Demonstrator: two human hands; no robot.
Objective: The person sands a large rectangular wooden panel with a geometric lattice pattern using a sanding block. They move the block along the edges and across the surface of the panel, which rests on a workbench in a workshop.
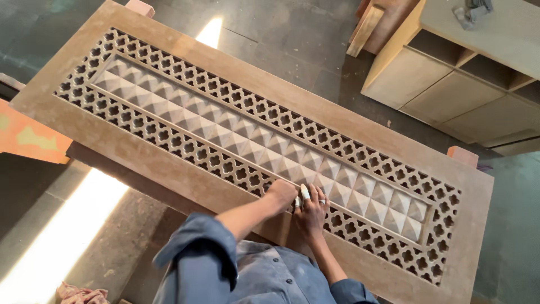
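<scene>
A long carved wooden panel point(169, 163) lies flat before me, with a centre strip of raised pyramid shapes framed by a pierced lattice border. My left hand point(282, 192) is closed and presses on the near lattice strip. My right hand point(311, 213) rests beside it on the same strip, fingers spread, with pale tape on some fingertips. A small pale piece shows between the two hands; I cannot tell which hand holds it. Both sleeves are grey-blue.
A plain wooden cabinet point(450, 84) with open compartments stands at the upper right. Loose boards point(368, 25) lean next to it. An orange-painted surface point(28, 138) sits at the left. A crumpled cloth point(79, 294) lies on the concrete floor.
</scene>
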